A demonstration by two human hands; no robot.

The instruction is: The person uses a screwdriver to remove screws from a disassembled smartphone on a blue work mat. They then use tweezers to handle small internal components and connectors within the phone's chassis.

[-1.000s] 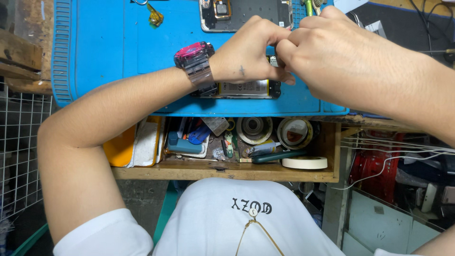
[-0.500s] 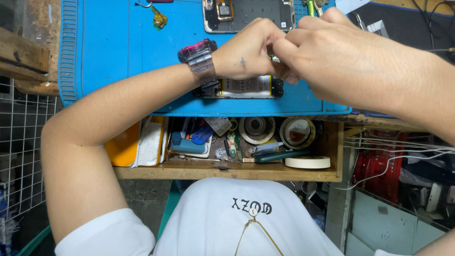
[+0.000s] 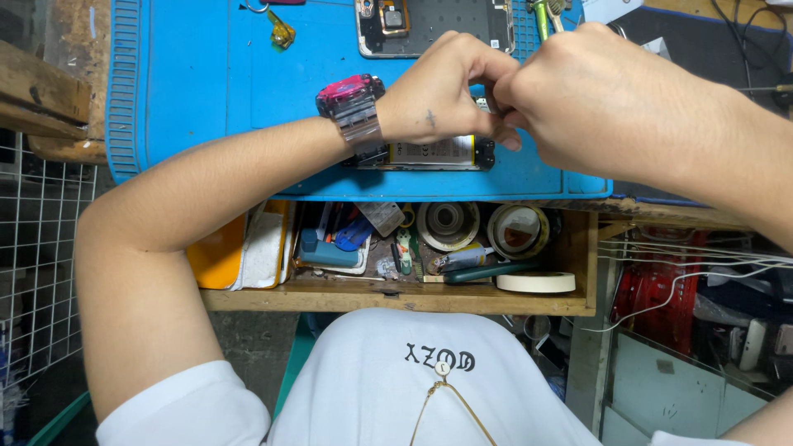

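Blue work mat [image 3: 206, 99] over cluttered open wooden drawer [image 3: 396, 297]

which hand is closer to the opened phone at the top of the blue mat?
Left. The left hand sits just below the opened phone, nearly touching its lower edge; the right hand is off to the phone's lower right, farther away.

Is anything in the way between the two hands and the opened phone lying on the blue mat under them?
Nothing visible. The left hand and right hand meet fingertip to fingertip directly over the opened phone on the blue mat. What the fingers pinch is hidden. The second phone body lies farther back.
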